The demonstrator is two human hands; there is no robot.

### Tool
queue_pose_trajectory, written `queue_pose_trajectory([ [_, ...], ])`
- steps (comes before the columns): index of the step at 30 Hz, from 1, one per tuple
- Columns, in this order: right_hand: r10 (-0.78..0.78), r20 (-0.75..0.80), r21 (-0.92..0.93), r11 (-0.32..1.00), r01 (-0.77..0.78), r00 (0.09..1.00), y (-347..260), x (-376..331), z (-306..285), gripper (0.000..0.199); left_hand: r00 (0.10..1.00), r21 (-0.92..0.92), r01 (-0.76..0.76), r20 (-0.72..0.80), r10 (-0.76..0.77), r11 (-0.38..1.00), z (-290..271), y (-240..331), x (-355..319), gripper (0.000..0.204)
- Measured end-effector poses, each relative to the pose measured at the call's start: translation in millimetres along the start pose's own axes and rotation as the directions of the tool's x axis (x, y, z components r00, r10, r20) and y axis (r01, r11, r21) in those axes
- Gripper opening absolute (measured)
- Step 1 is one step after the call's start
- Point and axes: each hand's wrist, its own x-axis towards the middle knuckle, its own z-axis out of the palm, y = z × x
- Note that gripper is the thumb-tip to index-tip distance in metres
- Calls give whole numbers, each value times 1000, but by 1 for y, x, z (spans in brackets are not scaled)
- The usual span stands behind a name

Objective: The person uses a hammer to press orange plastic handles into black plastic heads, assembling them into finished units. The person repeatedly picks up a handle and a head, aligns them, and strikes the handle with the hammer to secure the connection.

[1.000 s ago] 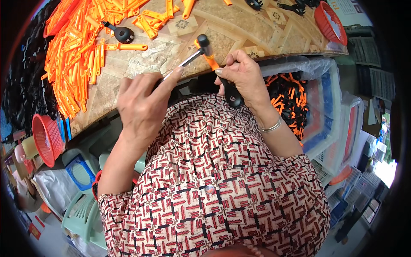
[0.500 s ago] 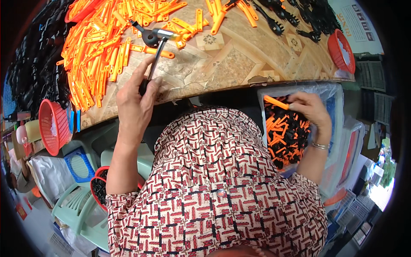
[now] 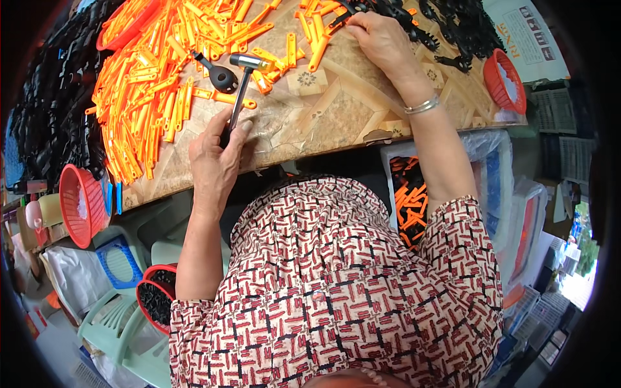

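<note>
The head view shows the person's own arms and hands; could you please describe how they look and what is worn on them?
The left hand and right hand are both without gloves. A silvery bangle circles the right wrist. The loose sleeves, pale with dark red and black dashes, leave the forearms bare.

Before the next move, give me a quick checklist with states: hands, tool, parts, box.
1. Hammer gripped: ok, left hand is around its handle.
2. Hammer head away from loose parts: not ok, it sits close beside the round black utensil and orange handles.
3. Right hand has a firm grip: cannot tell; its fingers are at a black piece, but the contact is unclear.
4. Orange handles in supply: ok, heaped on the table's left side.
5. Box contents fully visible: not ok, the right arm and sleeve cover part of it.
</note>
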Motion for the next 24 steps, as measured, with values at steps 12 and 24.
queue_pose_trajectory([
  [12, -107, 166, 266, 962, 60, 980, -35, -4, 3, 19, 968, -608, 8, -193, -158, 794, -5, -14, -10, 19],
  [24, -378, 48, -32, 925, 379, 925, -129, 15, 33, 14, 950, -520, -70, -295, -102, 851, 3, -15, -19, 16],
])
